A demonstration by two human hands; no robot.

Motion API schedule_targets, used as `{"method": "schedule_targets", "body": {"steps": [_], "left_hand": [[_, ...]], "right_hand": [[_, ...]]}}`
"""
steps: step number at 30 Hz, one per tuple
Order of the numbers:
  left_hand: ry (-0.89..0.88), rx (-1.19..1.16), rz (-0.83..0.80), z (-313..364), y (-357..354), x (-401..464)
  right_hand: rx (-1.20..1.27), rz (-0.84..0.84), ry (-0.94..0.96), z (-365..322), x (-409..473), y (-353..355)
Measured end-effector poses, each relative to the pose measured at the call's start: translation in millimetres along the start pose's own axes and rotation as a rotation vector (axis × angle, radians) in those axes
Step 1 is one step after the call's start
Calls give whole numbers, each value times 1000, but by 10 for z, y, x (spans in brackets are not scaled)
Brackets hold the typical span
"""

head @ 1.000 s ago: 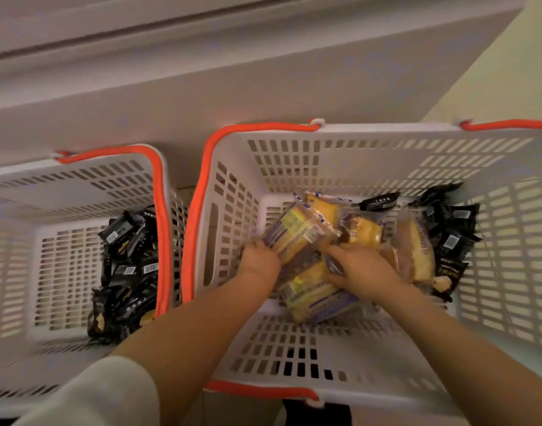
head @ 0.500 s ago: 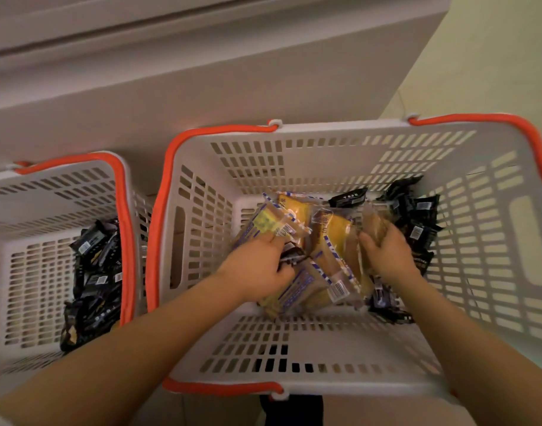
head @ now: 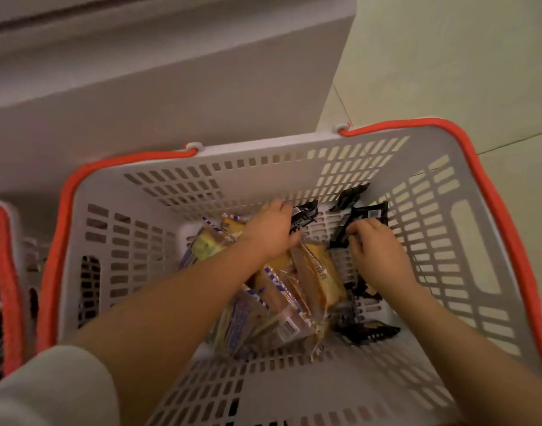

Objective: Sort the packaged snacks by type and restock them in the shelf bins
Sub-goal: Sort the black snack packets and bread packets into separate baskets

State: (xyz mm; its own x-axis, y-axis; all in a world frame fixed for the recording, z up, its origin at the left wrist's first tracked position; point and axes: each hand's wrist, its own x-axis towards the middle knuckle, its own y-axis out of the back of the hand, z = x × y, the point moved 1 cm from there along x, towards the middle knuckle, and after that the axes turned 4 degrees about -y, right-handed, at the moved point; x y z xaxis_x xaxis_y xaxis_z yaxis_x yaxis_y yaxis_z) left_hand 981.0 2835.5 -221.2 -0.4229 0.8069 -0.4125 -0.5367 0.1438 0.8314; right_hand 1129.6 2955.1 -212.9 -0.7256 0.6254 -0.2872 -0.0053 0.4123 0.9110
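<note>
A white slotted basket (head: 294,167) with orange handles holds yellow cake packets (head: 317,276) in clear wrappers, heaped at its middle, and small black snack packets (head: 369,215) along its far and right side. My left hand (head: 271,230) reaches to the far wall, fingers curled round a black packet (head: 305,212). My right hand (head: 375,253) is beside it, its curled fingers pinching a black packet (head: 340,233) near the far right corner. More black packets (head: 368,332) lie by my right forearm.
A second white basket (head: 5,272) with an orange rim shows at the left edge, black packets inside it. A grey shelf base (head: 171,87) runs behind both baskets. Pale floor tiles (head: 448,56) lie at the right.
Both hands left the yellow cake packets and moved to the far right of the basket, onto black packets. The view swung right, so the left basket is almost out of frame.
</note>
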Motion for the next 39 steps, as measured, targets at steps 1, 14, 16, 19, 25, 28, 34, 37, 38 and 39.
{"method": "schedule_targets", "body": {"steps": [1,14,16,19,25,28,34,37,38,39], "left_hand": [[-3,29,-17,13,-46,58],[164,194,57,194,-355,337],[170,197,45,193,-380,360],[157,181,7,183,-414,379],[108,80,-56,112,-374,361],[34,9,24,49,-259,259],[-216,8,169,-17,-66,-87],[-258,-9,190,-20,-8,-273],[-276,-10,202,-18,18,-326],[-292,-14,215,-17,44,-378]], "right_hand": [[-54,26,23,31,56,-5],[-697,-217,533,143,430,-95],[-652,-180,478,159,377,6],[-521,-161,257,220,273,123],[-529,-435,177,340,111,21],[-393,-598,61,408,-3,-66],[-120,-765,23,599,-157,-219],[-223,-615,52,609,-195,-322],[-243,-553,62,591,-197,-354],[-255,-515,67,565,-192,-381]]}}
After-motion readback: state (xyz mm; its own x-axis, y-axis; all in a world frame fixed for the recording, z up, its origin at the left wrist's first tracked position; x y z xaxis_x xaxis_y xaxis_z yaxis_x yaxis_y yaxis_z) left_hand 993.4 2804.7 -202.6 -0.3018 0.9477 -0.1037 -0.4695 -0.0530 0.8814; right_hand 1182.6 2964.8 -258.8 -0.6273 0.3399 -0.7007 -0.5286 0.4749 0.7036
